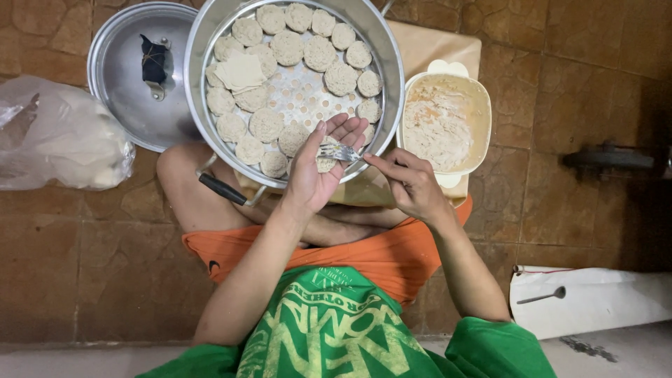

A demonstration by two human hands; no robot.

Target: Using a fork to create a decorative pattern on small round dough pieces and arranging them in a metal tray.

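1. Steamer pot (210, 42), big and metal, sits on the tiled floor (105, 259) ahead of the seated person's crossed legs; its perforated tray (308, 94) carries a ring of round dumplings (287, 47), middle mostly bare.
2. Pot lid (122, 77) lies upturned, touching the pot's left side; a clear plastic bag (63, 143) sits further left.
3. Cream tub of filling (444, 122) stands just right of the pot.
4. Left hand (318, 171) is open, palm up, over the pot's near rim, cupping a wrapper with filling.
5. Right hand (413, 185) is pinched shut on a fork (339, 151), tines on that palm.
6. Risk: the open palm hangs over the rim, so the piece could slide off; hard fork pressure might tear the wrapper.
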